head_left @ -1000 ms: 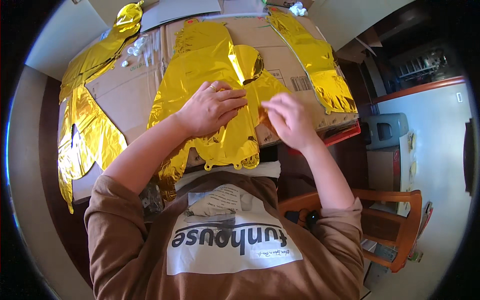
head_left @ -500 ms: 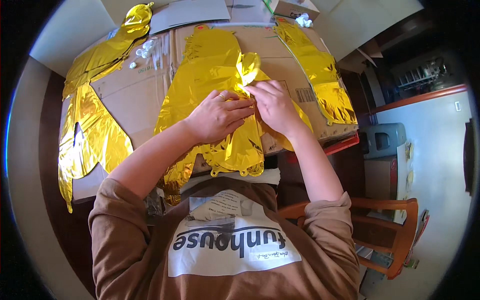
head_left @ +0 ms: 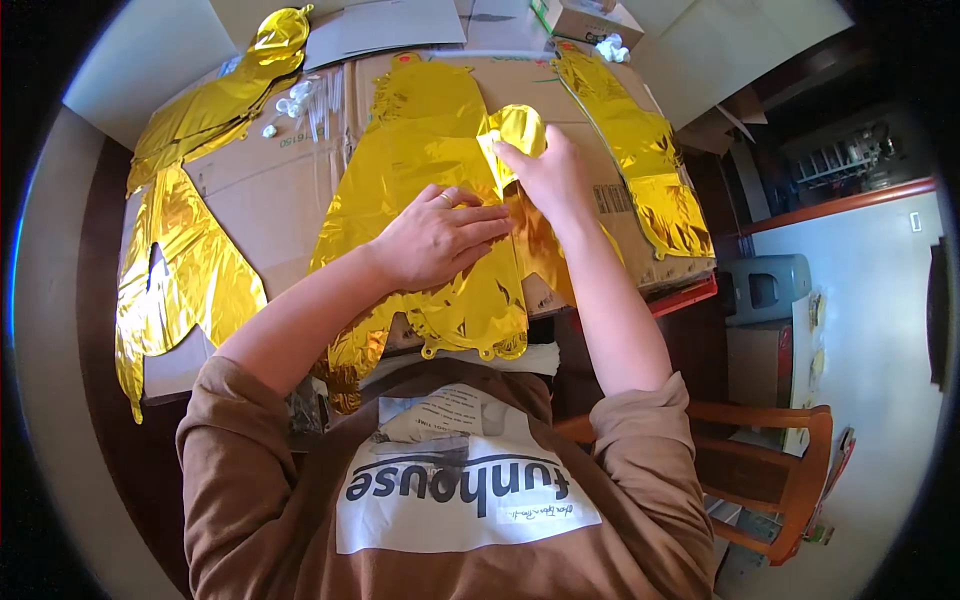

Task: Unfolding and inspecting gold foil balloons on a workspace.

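Note:
A flat, gold foil balloon (head_left: 420, 130) lies in front of me on a cardboard-covered table. My left hand (head_left: 435, 235) rests on its middle with the fingers stretched out, pressing the foil down. At the balloon's right side a rounded foil flap (head_left: 518, 122) stands up, folded over. My right hand (head_left: 548, 180) holds this flap, thumb on the near face and fingers behind it, partly hidden. Below my left hand, the foil's lower lobes with small tabs hang at the table's near edge.
More flat gold foil balloons lie at the left (head_left: 190, 270) and at the right (head_left: 645, 150). White crumpled bits (head_left: 295, 100) sit near clear plastic strips at the back left. A cardboard box (head_left: 590, 20) stands at the back; a wooden chair (head_left: 770, 470) is at my right.
My right hand has moved up and slightly right, from beside my left fingertips to the raised foil flap, which now leans further right. My left hand has stayed in place.

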